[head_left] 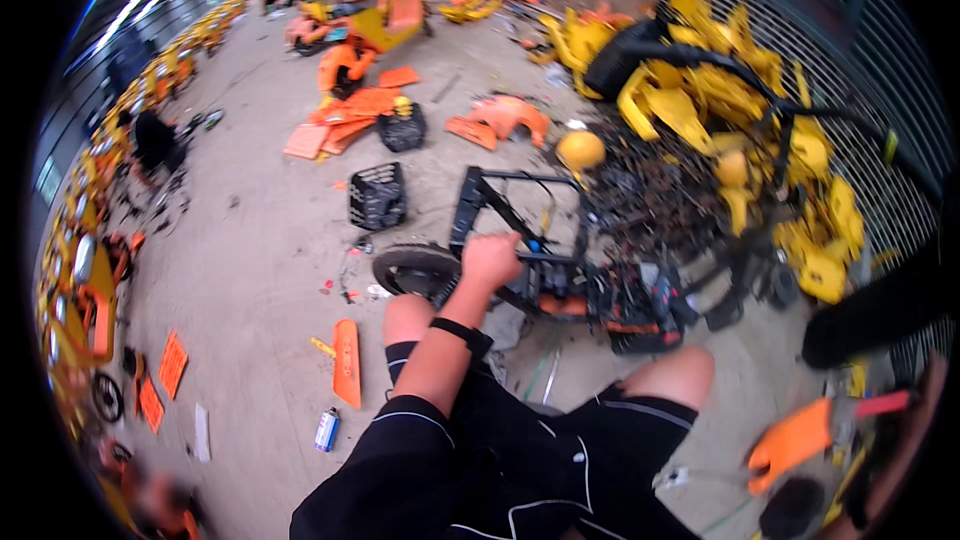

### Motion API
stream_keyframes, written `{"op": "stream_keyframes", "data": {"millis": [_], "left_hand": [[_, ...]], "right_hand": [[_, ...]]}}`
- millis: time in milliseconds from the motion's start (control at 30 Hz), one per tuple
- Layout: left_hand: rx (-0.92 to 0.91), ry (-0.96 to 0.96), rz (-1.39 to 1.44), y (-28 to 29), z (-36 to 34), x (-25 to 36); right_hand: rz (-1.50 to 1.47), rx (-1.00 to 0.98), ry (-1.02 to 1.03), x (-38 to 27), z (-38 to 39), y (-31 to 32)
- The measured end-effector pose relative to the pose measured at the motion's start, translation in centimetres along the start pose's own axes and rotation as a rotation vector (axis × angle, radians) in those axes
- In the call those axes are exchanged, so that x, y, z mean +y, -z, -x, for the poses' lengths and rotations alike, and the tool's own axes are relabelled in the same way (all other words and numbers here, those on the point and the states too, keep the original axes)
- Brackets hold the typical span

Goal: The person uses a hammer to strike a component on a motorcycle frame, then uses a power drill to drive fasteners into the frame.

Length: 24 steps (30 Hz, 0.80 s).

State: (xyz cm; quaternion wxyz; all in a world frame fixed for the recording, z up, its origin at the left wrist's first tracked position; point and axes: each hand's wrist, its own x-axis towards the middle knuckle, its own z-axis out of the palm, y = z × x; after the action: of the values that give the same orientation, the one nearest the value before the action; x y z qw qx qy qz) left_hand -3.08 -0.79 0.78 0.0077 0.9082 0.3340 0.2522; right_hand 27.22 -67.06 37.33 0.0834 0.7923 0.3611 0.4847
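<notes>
My left hand (pixel 490 262) reaches from the lower middle onto a black bare scooter frame (pixel 470 190), its fingers curled closed at the frame; what they hold is hidden. The frame lies across my front, with a black wheel (pixel 405 265) at its left end and jumbled dark parts and wiring (pixel 640 310) at its right. My right hand is not in view. My bent knees (pixel 665 375) flank the near side of the frame.
Yellow panels (pixel 690 105) pile at right beside dark scrap (pixel 655 185). A black crate (pixel 376 195), orange pieces (pixel 345 360) and a spray can (pixel 326 430) lie around. Yellow scooters line the left, where a crouched person (pixel 152 145) is. Another person's arm (pixel 925 405) is at lower right.
</notes>
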Motion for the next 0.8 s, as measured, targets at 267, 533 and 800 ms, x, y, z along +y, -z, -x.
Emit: {"op": "stream_keyframes", "data": {"millis": [267, 533, 800], "left_hand": [[-0.118, -0.013, 0.018, 0.1, -0.6, 0.5], [-0.145, 0.049, -0.011, 0.8, -0.2, 0.3], [-0.091, -0.017, -0.052, 0.0, -0.4, 0.6]], "right_hand": [[-0.21, 0.16, -0.016, -30.4, 5.4, -13.3], [-1.931, -1.192, -0.699, -48.0, 3.7, -15.7], [-2.073, -1.118, -0.937, -51.2, 2.1, -16.4]]}}
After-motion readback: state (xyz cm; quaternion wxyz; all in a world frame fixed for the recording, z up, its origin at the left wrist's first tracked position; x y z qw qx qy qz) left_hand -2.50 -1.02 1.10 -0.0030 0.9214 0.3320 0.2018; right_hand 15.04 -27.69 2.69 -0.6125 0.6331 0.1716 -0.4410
